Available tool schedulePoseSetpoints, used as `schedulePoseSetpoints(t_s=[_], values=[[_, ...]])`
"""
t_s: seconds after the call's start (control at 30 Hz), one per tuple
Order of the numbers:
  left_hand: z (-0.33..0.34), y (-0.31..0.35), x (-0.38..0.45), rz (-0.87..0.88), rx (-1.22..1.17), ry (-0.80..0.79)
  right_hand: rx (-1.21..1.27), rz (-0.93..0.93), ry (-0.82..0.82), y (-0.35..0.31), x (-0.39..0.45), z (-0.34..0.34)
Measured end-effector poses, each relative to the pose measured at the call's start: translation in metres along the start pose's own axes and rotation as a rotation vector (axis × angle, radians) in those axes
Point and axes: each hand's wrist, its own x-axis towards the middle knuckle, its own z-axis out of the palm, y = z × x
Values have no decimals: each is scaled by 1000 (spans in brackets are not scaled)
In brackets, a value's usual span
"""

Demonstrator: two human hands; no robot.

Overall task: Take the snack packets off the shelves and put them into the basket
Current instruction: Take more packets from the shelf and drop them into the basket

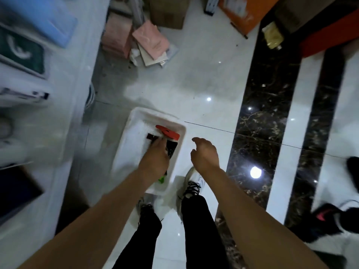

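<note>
A white plastic basket (134,117) stands on the tiled floor in front of my feet. Inside it lie a red packet (168,132), a dark packet (172,147) and something green (161,179) near its close end. My left hand (156,157) reaches down into the basket, its fingers around a small dark packet (151,137). My right hand (204,153) hangs over the floor just right of the basket, fingers loosely curled and holding nothing. White shelves (64,105) with blurred goods run along the left.
Pink bags (150,41) and a cardboard box (168,12) sit on the floor ahead. An orange box (244,14) lies at upper right beside a black marble strip (262,117). Another person's dark shoes (330,216) stand at the right edge.
</note>
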Motion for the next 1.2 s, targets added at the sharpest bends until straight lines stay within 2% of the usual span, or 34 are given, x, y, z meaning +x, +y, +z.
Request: schedulePoseSetpoints(t_s=[0.1,0.47,0.67,0.77,0.93,1.07,1.2], values=[[-19,26,-70,81,34,35,-25,-114,42,-18,-66,-37],[-75,105,-310,268,100,315,-78,-399,407,-51,-323,-114],[-56,132,-437,187,-56,424,-77,-467,498,-21,-433,-113],[-26,151,-506,133,-146,556,-22,-555,510,-3,-480,-126],[6,183,-597,140,-188,741,5,-773,569,9,-549,-156],[6,174,-670,152,-233,933,-11,-963,595,-25,-596,-169],[-16,147,-752,102,-190,1149,-3,-1239,627,-96,-664,-153]])
